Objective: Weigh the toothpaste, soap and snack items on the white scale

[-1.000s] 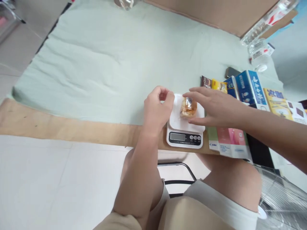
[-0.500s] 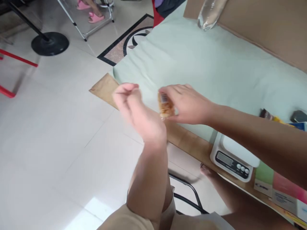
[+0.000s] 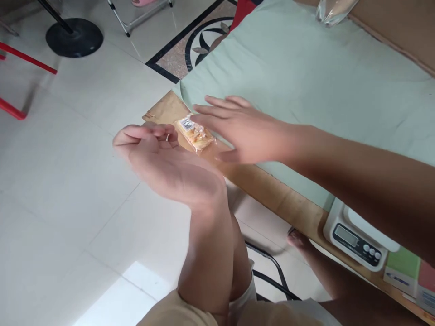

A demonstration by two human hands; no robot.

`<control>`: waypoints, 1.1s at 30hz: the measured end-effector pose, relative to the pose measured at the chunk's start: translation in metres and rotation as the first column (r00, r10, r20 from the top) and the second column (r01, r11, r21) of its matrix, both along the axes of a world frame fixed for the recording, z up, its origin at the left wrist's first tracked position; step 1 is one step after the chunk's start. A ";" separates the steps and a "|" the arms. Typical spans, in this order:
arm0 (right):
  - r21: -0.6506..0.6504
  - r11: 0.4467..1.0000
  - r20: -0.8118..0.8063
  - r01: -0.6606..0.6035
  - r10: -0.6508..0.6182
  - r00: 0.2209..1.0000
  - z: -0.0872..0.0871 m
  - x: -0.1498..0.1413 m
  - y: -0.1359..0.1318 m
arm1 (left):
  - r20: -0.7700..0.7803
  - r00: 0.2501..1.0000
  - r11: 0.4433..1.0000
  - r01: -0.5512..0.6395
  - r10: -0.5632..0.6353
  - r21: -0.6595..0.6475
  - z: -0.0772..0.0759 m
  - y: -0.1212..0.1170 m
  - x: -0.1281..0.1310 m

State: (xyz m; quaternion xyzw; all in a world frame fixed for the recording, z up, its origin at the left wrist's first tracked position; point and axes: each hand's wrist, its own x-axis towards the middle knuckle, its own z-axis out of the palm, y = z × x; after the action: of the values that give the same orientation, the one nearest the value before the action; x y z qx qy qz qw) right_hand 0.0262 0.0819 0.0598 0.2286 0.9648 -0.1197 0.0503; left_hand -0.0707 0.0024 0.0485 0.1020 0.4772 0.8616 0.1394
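Observation:
A small clear-wrapped snack packet (image 3: pixel 200 136) with yellow-orange contents and a barcode label lies near the table's corner, on the bare wooden strip. My right hand (image 3: pixel 234 129) is just to its right, palm down with fingers spread. One fingertip reaches the label's edge; whether it touches cannot be made out. Beside the packet on the left, my left hand (image 3: pixel 163 163) is turned palm up off the table edge. Its fingers are loosely curled in with the thumb against them, and nothing shows in it.
A pale green cloth (image 3: pixel 272 68) covers the table, with a wooden edge (image 3: pixel 278 188) along the front. A white digital scale (image 3: pixel 356 240) stands at the right, near a green and pink printed sheet (image 3: pixel 403 267). A clear-wrapped item (image 3: pixel 335 11) lies at the back.
My right hand has let go of the snack packet and spread its fingers; the packet now lies by the table corner. My left hand has moved left and turned palm up. The view has shifted.

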 end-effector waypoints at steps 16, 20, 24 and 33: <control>-0.147 0.553 -0.423 0.820 -0.785 0.453 0.049 0.283 -0.320 | -0.219 0.012 0.089 0.934 -0.976 -0.347 0.022 -0.056 0.188; -0.145 0.399 -0.502 0.905 -0.818 0.280 0.032 0.301 -0.351 | -0.304 -0.300 -0.119 0.860 -0.904 -0.496 0.014 -0.087 0.248; -0.356 0.192 -0.504 0.915 -0.863 -0.016 -0.001 0.300 -0.379 | -0.300 -0.423 -0.172 0.778 -0.855 -0.605 0.000 -0.108 0.295; -0.737 0.006 -0.276 0.676 -0.915 -0.293 -0.048 0.301 -0.385 | -0.156 -0.401 -0.231 0.758 -0.903 -0.610 -0.039 -0.120 0.343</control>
State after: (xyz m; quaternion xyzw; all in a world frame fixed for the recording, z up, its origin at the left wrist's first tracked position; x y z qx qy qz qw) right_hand 0.3273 -0.3029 0.0118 0.7408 0.4017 -0.3381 -0.4190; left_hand 0.2725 -0.1180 0.0091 0.6791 0.3193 0.2656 0.6052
